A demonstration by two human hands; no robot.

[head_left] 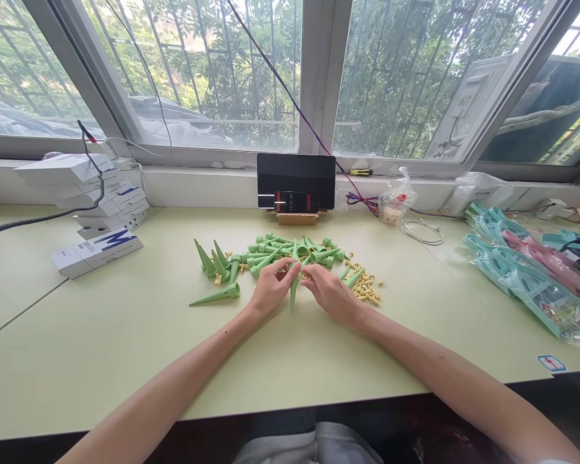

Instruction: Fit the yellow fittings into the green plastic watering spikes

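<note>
Between the fingertips of my left hand (272, 285) is a green plastic watering spike (293, 298), its point directed down towards me. My right hand (332, 291) has its fingers pinched beside the spike; whatever sits in that pinch is too small or hidden to tell. Just beyond both hands lies a heap of similar green spikes (265, 248), partly covered by my fingers. Small yellow plastic pegs (366, 287) are scattered right of my right hand. Left of the heap several spikes (205, 259) stand upright, and one spike (215, 295) lies on its side.
A dark tablet (294, 169) and a phone (297, 202) lean by a cardboard stand (297, 219) at the back. White boxes (96, 251) are stacked on the left. Wrapped teal items (526, 277) lie right, near a coiled white cable (421, 232) and a plastic bag (397, 198).
</note>
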